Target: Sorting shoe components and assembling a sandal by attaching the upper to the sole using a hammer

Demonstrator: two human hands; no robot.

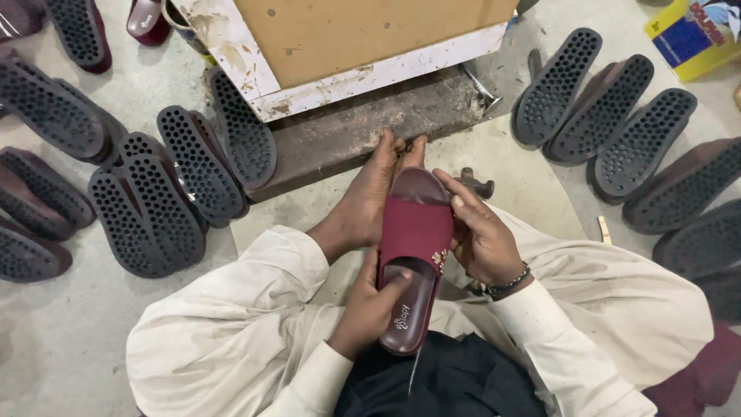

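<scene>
A maroon slide sandal with a red strap and a small floral ornament lies lengthwise in front of me, toe pointing away. My left hand grips its heel end, thumb on the insole. My right hand, with a dark bead bracelet at the wrist, holds the strap's right edge, thumb on top near the toe. My bare foot rests against the sandal's left side, and my knees in cream trousers flank it.
Several dark sandals lie sole up in overlapping rows on the left and right. A white-edged box stands on a dark slab ahead. A small metal tool and a yellow-blue carton are nearby.
</scene>
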